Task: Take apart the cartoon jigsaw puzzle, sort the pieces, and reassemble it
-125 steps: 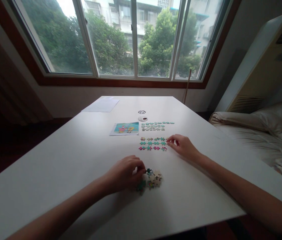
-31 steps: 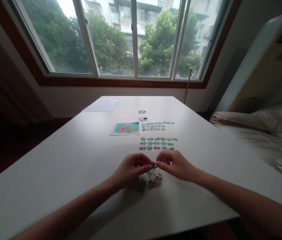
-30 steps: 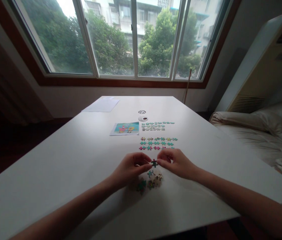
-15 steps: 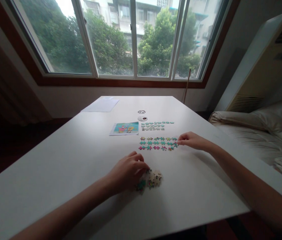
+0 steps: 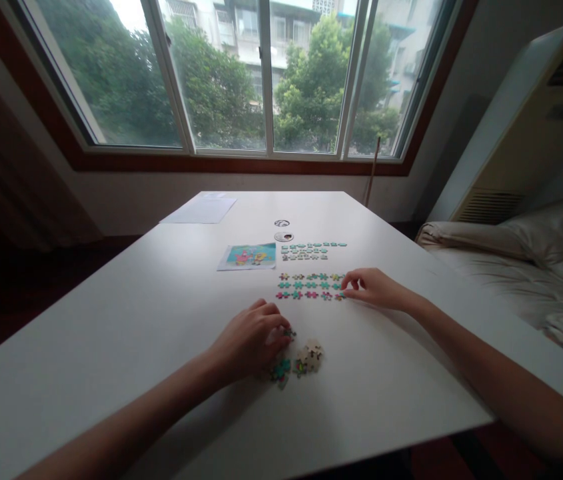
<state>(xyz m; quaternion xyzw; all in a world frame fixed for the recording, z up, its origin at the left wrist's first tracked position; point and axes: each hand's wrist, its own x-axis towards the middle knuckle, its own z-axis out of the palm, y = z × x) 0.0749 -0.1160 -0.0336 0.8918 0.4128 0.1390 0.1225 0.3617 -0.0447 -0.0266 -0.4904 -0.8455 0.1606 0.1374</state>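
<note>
Head view: pinching a jigsaw piece [image 5: 290, 333] between thumb and finger of the left hand [image 5: 254, 335], just beside the loose pile [image 5: 310, 358] on the white counter [image 5: 161, 320], probably to keep it clear. With the right hand [image 5: 375, 287], apparently touching the right end of the near rows [image 5: 312, 295], with fingertips drawn together; cannot tell whether gripping or steadying. Laid in lines, seemingly to show each print, near the face-up picture sheet [image 5: 248, 255].
</note>
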